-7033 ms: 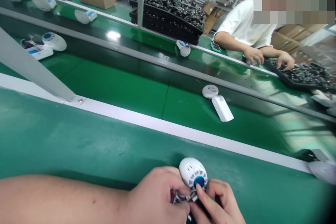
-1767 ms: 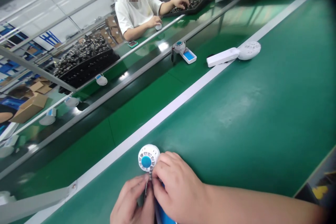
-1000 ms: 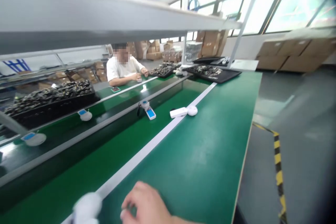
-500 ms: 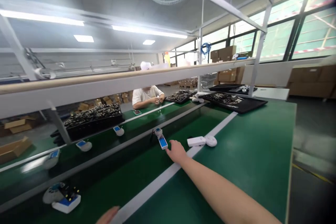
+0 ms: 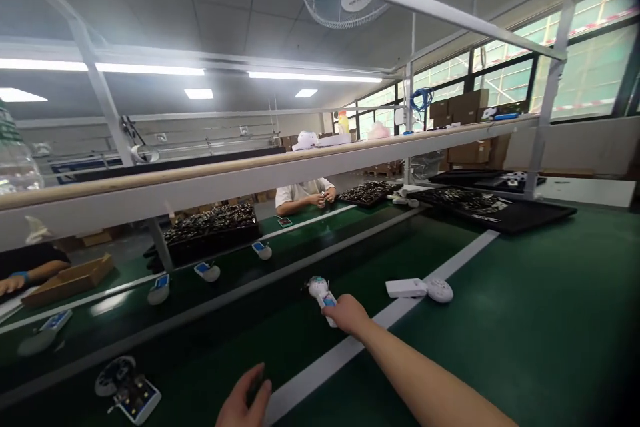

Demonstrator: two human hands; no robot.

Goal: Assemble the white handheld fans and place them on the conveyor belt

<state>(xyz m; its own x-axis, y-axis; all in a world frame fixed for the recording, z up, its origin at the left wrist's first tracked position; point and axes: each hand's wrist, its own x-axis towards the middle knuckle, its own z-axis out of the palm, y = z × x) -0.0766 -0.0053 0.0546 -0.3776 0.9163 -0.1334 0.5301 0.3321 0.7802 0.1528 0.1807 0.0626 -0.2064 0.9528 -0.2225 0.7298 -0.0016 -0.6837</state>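
My right hand [image 5: 349,315] is closed on the handle of a white device [image 5: 319,288] with a round head and a blue patch, over the dark green belt. Low in the view, my left hand [image 5: 245,400] has its thumb and fingers apart, with nothing between them. Right of my right hand, another white device [image 5: 406,288] with a round head lies across the pale strip. An opened device [image 5: 137,397] with exposed inner parts is on the belt at the lower left, left of my left hand.
Several white devices, one of them [image 5: 207,271] left of centre, sit along the far lane. Black trays [image 5: 540,217] of small dark parts stand at the right and far side. A shelf beam [image 5: 240,181] crosses above the belt. Across it, a person's hands [image 5: 323,199] hold something small.
My right hand has closed on the white device beside it. My left hand has come further into view, fingers apart. The camera view has shifted, and the far-lane devices appear further right.
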